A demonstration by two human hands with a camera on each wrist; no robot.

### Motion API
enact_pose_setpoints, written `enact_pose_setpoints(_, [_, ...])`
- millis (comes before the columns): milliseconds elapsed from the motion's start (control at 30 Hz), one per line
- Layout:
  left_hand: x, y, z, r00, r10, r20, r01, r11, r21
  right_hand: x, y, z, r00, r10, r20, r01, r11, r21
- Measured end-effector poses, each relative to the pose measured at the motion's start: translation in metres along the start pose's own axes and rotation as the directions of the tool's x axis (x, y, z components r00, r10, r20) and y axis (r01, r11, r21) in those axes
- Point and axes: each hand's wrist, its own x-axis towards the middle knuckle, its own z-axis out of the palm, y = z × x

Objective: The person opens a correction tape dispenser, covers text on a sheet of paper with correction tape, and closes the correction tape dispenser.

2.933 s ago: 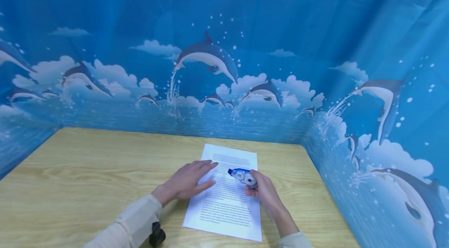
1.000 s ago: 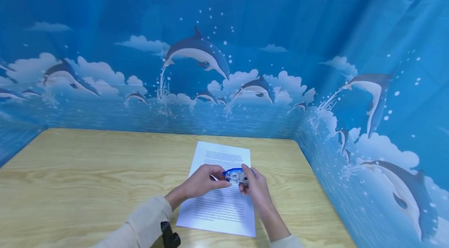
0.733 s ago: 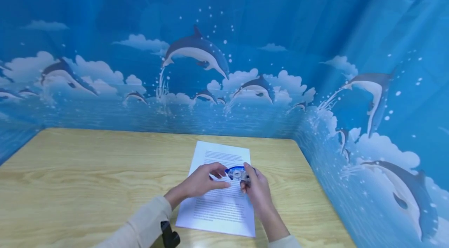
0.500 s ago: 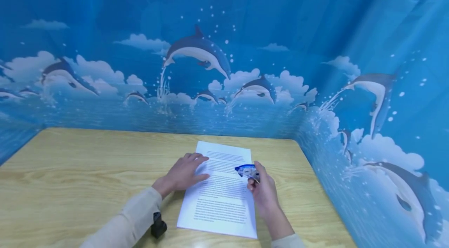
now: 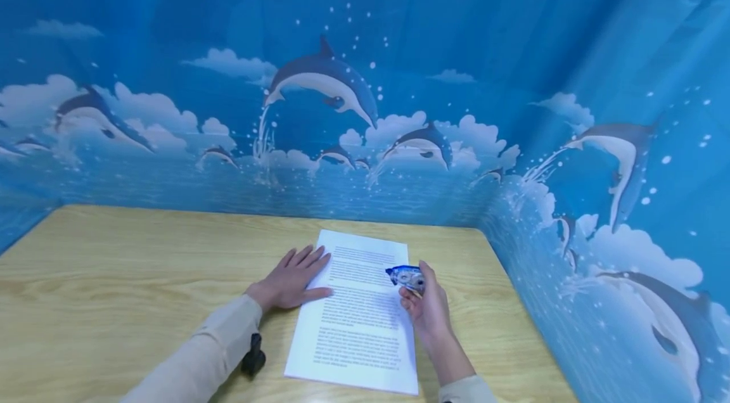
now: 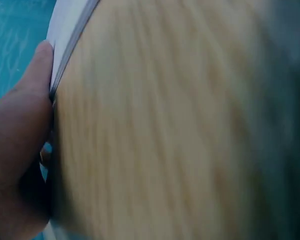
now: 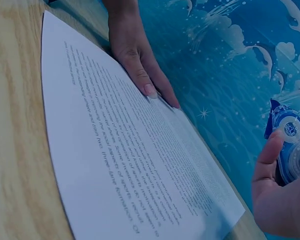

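Observation:
My right hand grips a blue and clear correction tape above the right side of the printed sheets. Two white reels show through its case, and its blue tip points left. In the right wrist view the thumb lies along the side of the correction tape. My left hand lies flat with fingers spread, fingertips and thumb on the left edge of the paper stack. The left wrist view shows the left thumb at the stack's edge. Lines of black print cover the top sheet.
The stack lies on a light wood-grain table. A blue curtain printed with dolphins stands along the table's back and right sides. A black object sits at the left sleeve's wrist.
The left hand has left the front tip of the correction tape and moved left onto the paper's edge, its fingers flattening. The right hand has shifted slightly right with the correction tape.

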Motion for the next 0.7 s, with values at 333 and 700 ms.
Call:
enact_pose_setpoints(333, [0.009,-0.003,0.001,1.0,0.006,0.021,-0.007,0.999,0.033,0.043,0.009,0.028,0.977,-0.142,-0.16,0.116,0.98,-0.162])
enact_pose_setpoints(700, [0.003,-0.004,0.006,1.0,-0.018,-0.014,0.018,1.0,0.02,0.092,0.046,0.081,0.966,-0.247,-0.083,0.164,0.824,-0.542])
